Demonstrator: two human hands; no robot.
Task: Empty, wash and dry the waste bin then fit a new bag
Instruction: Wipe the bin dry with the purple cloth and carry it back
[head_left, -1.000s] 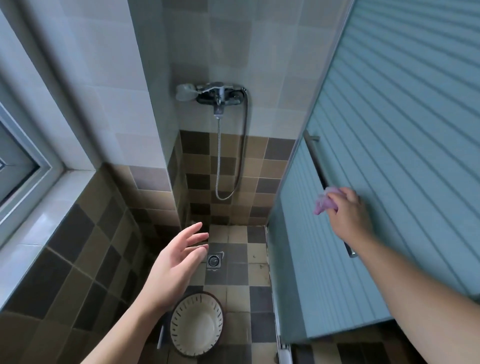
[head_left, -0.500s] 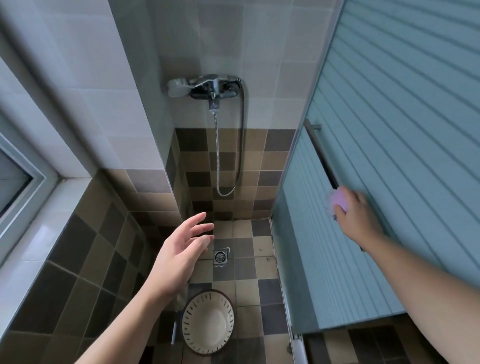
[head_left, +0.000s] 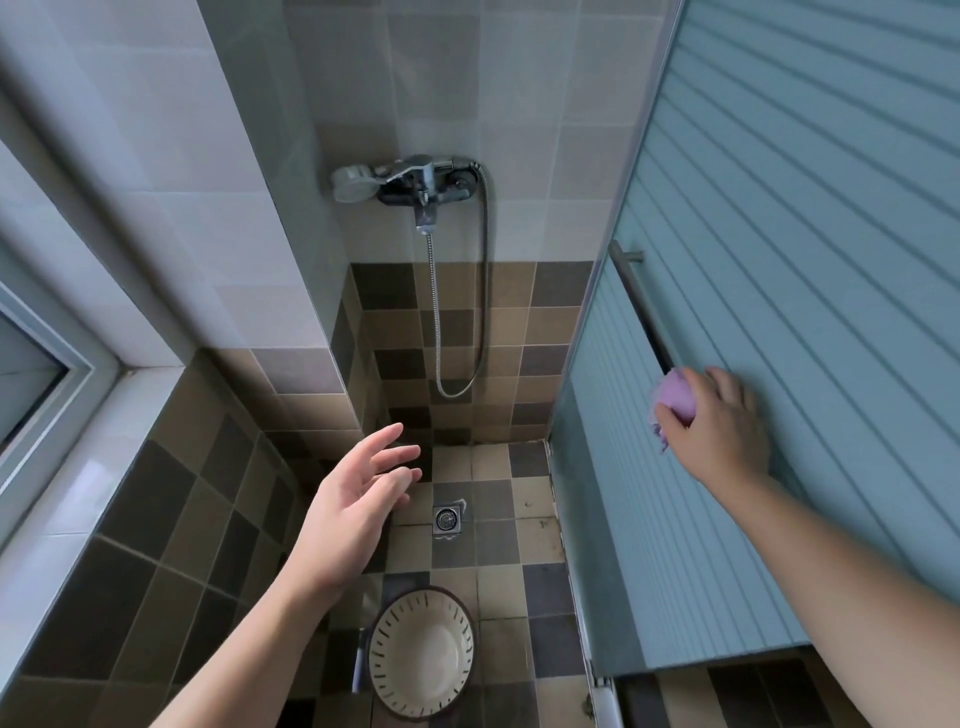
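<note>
Two hands are in view over a tiled shower floor (head_left: 524, 499). The left hand (head_left: 348, 514) hovers palm-inward with its fingers (head_left: 395, 457) straight and slightly spread, holding nothing. The right hand (head_left: 719, 426) has its fingers curled round a purple cloth (head_left: 674, 397), held at the lower end of the metal handle (head_left: 641, 306) on the ribbed blue door (head_left: 805, 312). A cream slotted waste bin (head_left: 422, 654) stands upright on the floor, below the left hand and near the drain (head_left: 447, 519). A shower mixer (head_left: 421, 182) with hose is fixed on the far wall.
</note>
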